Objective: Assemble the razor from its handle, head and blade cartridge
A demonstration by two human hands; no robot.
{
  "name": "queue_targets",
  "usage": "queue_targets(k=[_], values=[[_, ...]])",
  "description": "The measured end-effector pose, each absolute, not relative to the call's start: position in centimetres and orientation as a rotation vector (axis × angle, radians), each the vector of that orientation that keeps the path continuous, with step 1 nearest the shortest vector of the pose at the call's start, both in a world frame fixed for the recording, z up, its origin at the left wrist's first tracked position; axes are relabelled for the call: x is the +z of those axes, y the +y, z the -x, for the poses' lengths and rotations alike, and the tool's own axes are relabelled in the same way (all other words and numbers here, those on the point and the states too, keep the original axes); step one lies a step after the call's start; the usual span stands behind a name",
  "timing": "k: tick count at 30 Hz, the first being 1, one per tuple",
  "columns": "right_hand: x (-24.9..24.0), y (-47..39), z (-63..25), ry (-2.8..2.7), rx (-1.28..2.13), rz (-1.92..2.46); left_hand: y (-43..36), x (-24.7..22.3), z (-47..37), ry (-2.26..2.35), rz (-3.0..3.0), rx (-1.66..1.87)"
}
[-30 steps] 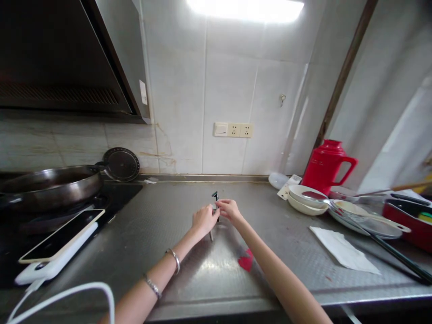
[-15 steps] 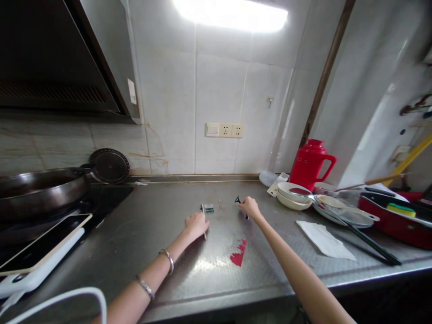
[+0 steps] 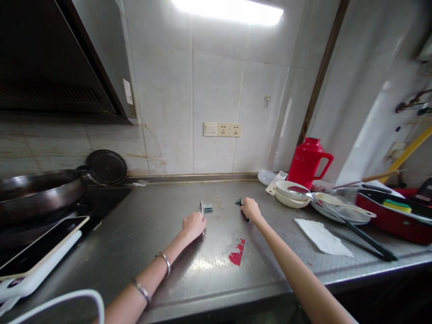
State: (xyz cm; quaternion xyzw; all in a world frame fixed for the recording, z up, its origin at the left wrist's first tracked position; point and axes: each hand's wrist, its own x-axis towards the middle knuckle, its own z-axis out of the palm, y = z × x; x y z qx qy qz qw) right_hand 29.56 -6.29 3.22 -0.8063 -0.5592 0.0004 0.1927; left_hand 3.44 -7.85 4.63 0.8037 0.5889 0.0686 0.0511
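Observation:
My left hand (image 3: 195, 224), fingers closed, grips a thin pale stick (image 3: 202, 206) whose far end points to the wall; its exact kind is unclear. Just beyond the stick lies a small flat green and clear piece (image 3: 208, 208), too small to make out fully. My right hand (image 3: 251, 209) is closed around a razor (image 3: 239, 202), its dark head pointing up and left and its black handle running under the fingers. Between my forearms a torn red scrap (image 3: 237, 254) lies on the metal counter (image 3: 189, 279), with tiny crumbs near it.
On the left are a pan (image 3: 40, 192) on a black cooktop, a phone (image 3: 43, 245) on a white power bank, and a white cable (image 3: 77, 293). At right stand a red thermos (image 3: 308, 162), bowls (image 3: 292, 200), a paper napkin (image 3: 324, 237) and a red pan (image 3: 394, 225) with a sponge (image 3: 397, 206).
The view has shifted slightly. My left hand's stick has tilted, its far end rising a little, and the razor in my right hand has turned slightly. Both hands keep their hold.

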Motion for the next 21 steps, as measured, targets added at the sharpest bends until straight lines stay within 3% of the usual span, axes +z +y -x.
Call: queue_targets(k=[4,12,21], values=[[4.3,-6.4,-27.3,-1.629,0.091,2.075,-8.3,5.4,-4.1,1.772,-2.496,0.345],[4.2,-5.3,-21.2,-1.217,0.907,1.403,-10.0,6.0,-6.8,1.674,-2.577,0.492],[4.2,-5.4,-20.6,-1.24,0.888,1.458,-10.6,5.2,-7.4,1.656,-2.573,0.504]])
